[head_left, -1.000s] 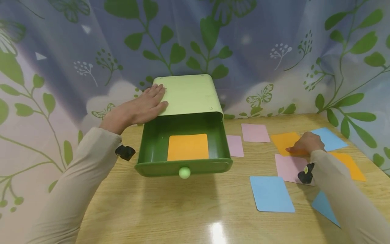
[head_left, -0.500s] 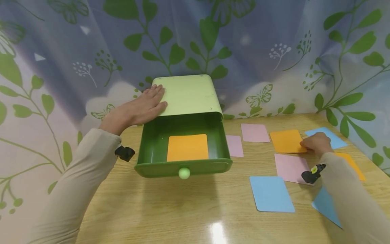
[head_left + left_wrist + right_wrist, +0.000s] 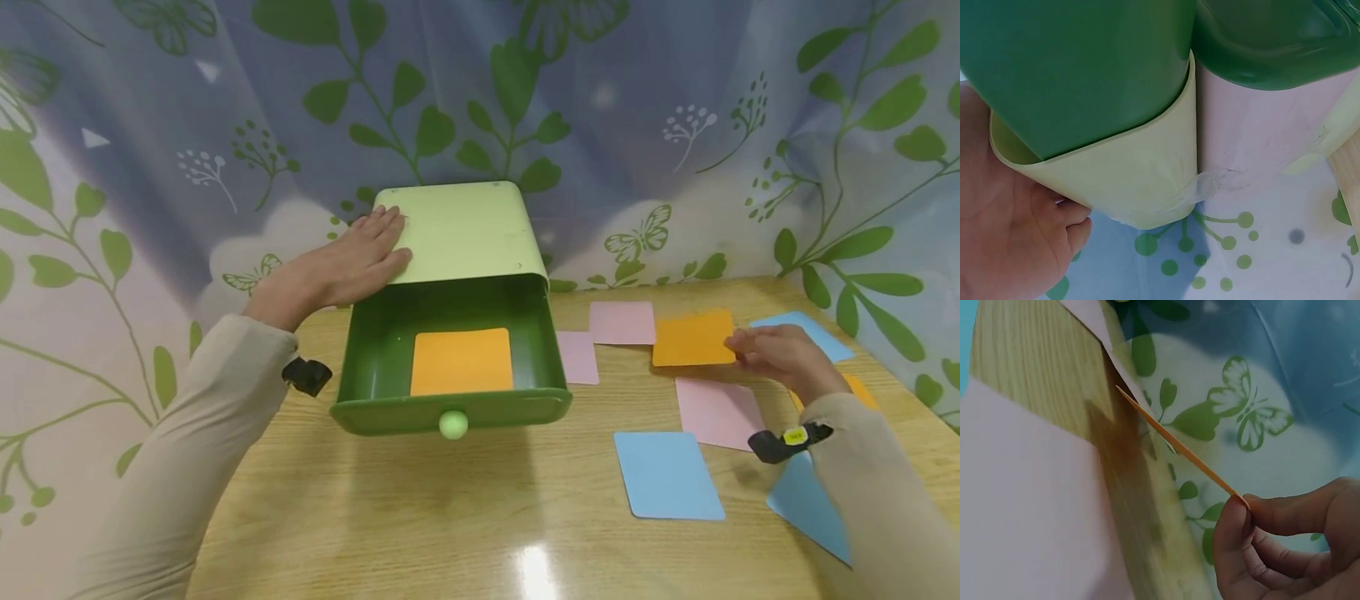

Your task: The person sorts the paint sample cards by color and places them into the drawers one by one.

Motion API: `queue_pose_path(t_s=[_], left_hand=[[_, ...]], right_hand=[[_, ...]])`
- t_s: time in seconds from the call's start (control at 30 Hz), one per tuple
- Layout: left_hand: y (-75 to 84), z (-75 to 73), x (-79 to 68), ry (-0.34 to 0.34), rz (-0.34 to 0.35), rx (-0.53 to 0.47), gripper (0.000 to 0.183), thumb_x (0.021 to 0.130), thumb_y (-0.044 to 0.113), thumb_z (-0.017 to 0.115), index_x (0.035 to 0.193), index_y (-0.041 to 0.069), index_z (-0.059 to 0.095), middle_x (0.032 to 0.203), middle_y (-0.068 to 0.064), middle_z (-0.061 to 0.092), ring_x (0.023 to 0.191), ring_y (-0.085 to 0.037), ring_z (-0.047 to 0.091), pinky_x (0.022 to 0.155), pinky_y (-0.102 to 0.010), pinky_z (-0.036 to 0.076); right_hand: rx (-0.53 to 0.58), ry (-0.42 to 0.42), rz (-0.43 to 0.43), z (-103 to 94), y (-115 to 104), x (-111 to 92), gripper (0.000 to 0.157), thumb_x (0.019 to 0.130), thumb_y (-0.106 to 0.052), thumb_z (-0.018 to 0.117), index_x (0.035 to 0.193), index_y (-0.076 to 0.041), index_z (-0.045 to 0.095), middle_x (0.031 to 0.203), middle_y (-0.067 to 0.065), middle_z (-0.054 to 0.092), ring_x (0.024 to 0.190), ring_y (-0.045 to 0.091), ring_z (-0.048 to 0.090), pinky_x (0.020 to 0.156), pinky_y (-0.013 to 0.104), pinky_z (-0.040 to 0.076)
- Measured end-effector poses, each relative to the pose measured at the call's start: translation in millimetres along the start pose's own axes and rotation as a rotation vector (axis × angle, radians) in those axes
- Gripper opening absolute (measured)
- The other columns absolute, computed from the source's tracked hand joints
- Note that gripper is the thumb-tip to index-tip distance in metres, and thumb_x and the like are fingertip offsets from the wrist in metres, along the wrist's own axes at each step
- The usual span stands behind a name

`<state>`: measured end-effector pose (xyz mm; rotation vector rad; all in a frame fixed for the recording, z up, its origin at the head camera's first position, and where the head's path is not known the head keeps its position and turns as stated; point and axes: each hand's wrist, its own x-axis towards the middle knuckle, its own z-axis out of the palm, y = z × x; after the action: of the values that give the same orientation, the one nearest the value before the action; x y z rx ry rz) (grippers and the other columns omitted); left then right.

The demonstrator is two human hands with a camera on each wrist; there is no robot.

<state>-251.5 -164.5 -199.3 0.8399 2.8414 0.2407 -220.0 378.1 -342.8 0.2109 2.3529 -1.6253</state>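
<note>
My left hand (image 3: 341, 262) rests with straight fingers on the left top edge of a pale green box (image 3: 468, 233). The left wrist view shows the palm (image 3: 1010, 219) against the box's side. From the box a dark green drawer (image 3: 517, 410) with a round light green knob (image 3: 453, 425) is pulled out, and an orange card (image 3: 461, 362) lies inside it. At the right, thumb and fingertips of my right hand (image 3: 780, 350) pinch the right edge of another orange card (image 3: 692, 339). In the right wrist view this card (image 3: 1179, 447) appears edge-on, tilted above the wooden table.
Pink cards (image 3: 622, 323) and blue cards (image 3: 667, 475) are spread over the table (image 3: 420, 517) to the drawer's right. One more orange card (image 3: 858, 392) lies partly behind the right hand. A leaf-patterned curtain (image 3: 600, 150) hangs close behind the box.
My right hand has drawn back to the orange card's right edge, pinched it and raised it slightly leftward. The pink card beside it has shifted a little left. The left hand stays put.
</note>
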Motion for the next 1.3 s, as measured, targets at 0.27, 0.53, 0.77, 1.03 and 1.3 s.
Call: queue_pose_path(t_s=[0.27,0.53,0.77,1.03,1.3], left_hand=[[-0.5,0.4,0.3,0.003,-0.003,0.001,0.067,0.105,0.041,0.014,0.152,-0.002,-0.007,0.159,-0.019,-0.012,0.145,-0.032,-0.014,0.118,-0.046,-0.005],[-0.2,-0.3,-0.4,0.003,-0.005,0.002,0.067,0.105,0.041,0.014,0.152,-0.002,-0.007,0.159,-0.019,-0.013,0.145,-0.032,-0.015,0.118,-0.046,-0.005],[0.5,-1.4,-1.5,-0.003,-0.005,0.001,0.067,0.105,0.041,0.014,0.152,-0.002,-0.007,0.159,-0.019,-0.013,0.145,-0.032,-0.015,0.118,-0.046,-0.006],[-0.5,-0.5,0.1,-0.006,-0.006,-0.003,0.067,0.105,0.041,0.014,0.152,-0.002,-0.007,0.158,-0.020,-0.014,0.145,-0.032,-0.016,0.118,-0.046,-0.006],[-0.9,0.0,0.6,-0.007,-0.004,-0.005,0.067,0.105,0.040,0.015,0.152,-0.003,-0.007,0.158,-0.020,-0.014,0.145,-0.032,-0.016,0.118,-0.046,-0.007]], right_hand=[[-0.093,0.046,-0.033,5.0,-19,-5,0.041,0.099,-0.019,0.054,0.128,0.010,0.049,0.090,-0.017,0.055,0.079,-0.001,0.061,0.079,0.022,0.055],[-0.164,0.034,-0.080,13.1,-35,-14,0.058,0.100,-0.027,0.052,0.138,0.014,0.036,0.096,-0.018,0.054,0.083,-0.005,0.060,0.082,0.021,0.054],[-0.126,0.035,-0.203,34.0,-68,-30,0.042,0.098,-0.025,0.059,0.126,0.005,0.052,0.101,-0.011,0.057,0.088,0.001,0.059,0.081,0.022,0.055],[0.173,-0.090,-0.300,64.1,-97,-54,0.013,0.095,-0.006,0.060,0.096,-0.014,0.070,0.098,-0.004,0.063,0.086,0.010,0.062,0.076,0.025,0.056],[0.230,-0.181,-0.317,88.9,-116,-71,0.010,0.094,-0.003,0.060,0.100,-0.008,0.066,0.099,0.002,0.062,0.087,0.014,0.062,0.076,0.026,0.056]])
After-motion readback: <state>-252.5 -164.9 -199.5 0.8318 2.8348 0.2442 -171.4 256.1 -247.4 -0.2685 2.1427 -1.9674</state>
